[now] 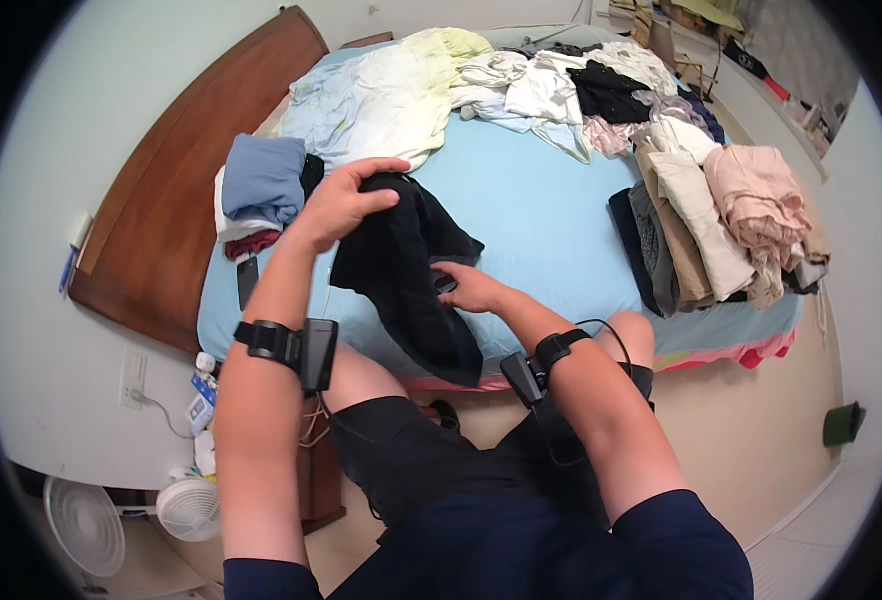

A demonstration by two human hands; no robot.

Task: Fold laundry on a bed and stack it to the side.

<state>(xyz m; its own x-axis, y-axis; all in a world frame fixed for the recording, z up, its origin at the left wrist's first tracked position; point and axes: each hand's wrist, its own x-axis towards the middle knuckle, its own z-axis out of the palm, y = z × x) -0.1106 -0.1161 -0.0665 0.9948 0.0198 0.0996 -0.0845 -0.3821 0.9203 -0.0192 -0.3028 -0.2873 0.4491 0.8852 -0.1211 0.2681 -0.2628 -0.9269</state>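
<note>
Before me a black garment (403, 247) is partly raised over the bed, its lower part trailing towards the near edge. My left hand (347, 199) has its upper end between thumb and fingers. At the garment's right side is my right hand (474, 287), thumb and forefinger around a dark and grey fold. How firmly these fingers grip cannot be made out. Left of the garment, a folded blue cloth (264, 176) tops a small stack with white and dark red pieces. A dark phone-like object (247, 281) lies below that stack, partly behind my left forearm.
A light blue sheet (516, 195) covers the bed beside a wooden headboard (208, 150). Folded clothes (681, 225) and a pink bundle (756, 187) stand at the right. Loose white clothes (546, 86) and a pale quilt (381, 97) lie at the back. A white fan (185, 510) stands lower left.
</note>
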